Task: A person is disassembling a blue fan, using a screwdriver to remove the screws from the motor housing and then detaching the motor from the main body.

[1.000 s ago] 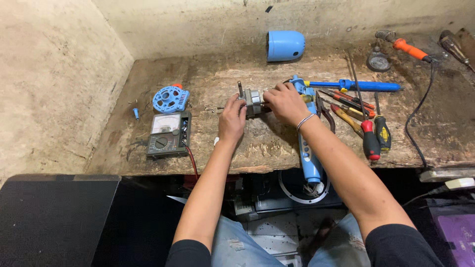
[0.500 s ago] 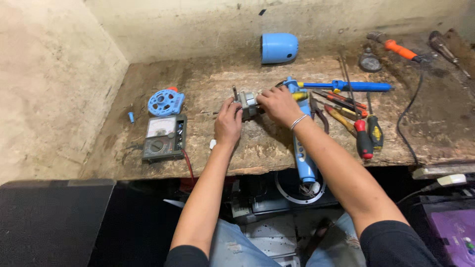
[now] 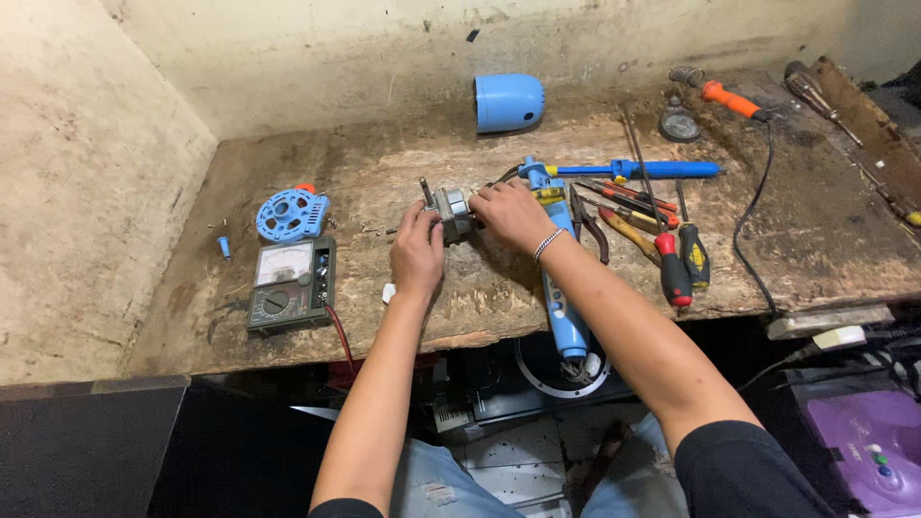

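A small grey metal motor [image 3: 449,206] with a shaft pointing up-left sits on the worn wooden workbench [image 3: 403,307]. My left hand [image 3: 418,251] grips it from the near side, fingers on its left end. From the right, my right hand [image 3: 510,215], with a bracelet at the wrist, closes around the motor's other end. A blue soldering gun [image 3: 561,307] lies just under my right forearm.
An analog multimeter [image 3: 291,283] and a blue round plastic cover [image 3: 292,213] lie at left. A blue cylindrical housing [image 3: 507,102] stands at the back. Pliers and screwdrivers [image 3: 672,259] lie at right, beside a blue suction tool [image 3: 638,170] and an orange soldering iron [image 3: 731,99].
Both hands stay on the motor. The view has shifted slightly; the hands' grip looks nearly the same.
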